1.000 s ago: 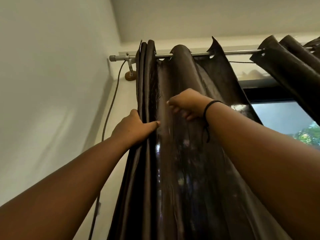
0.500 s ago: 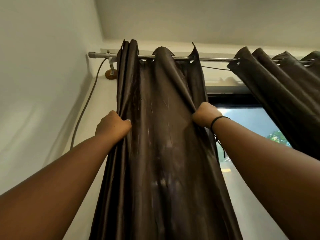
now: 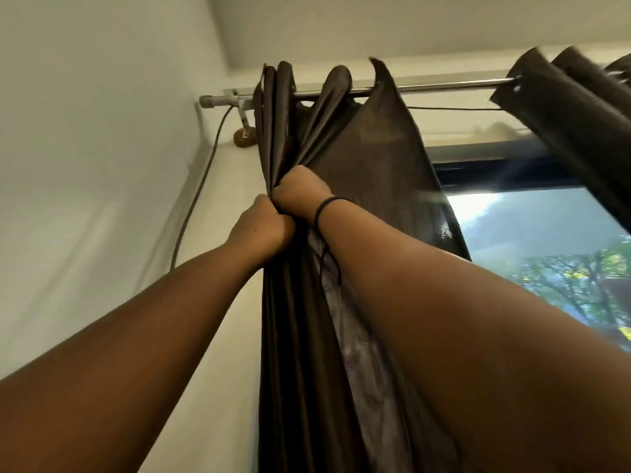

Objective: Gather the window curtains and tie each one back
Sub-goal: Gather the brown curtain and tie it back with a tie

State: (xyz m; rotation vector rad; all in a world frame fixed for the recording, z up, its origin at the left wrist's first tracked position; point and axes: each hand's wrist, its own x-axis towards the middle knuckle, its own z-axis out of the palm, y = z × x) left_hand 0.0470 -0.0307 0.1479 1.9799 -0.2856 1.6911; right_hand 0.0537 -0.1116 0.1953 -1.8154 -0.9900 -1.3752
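Swept leftward since half a second ago: right hand (image 3: pixel 300 192), fisted on the dark left curtain (image 3: pixel 375 148), now touching left hand (image 3: pixel 264 227), likewise clenched on the folds. Bunched tight below the rod (image 3: pixel 444 86), near the wall, ready for tying. Second curtain (image 3: pixel 563 107) hanging at the right, untouched.
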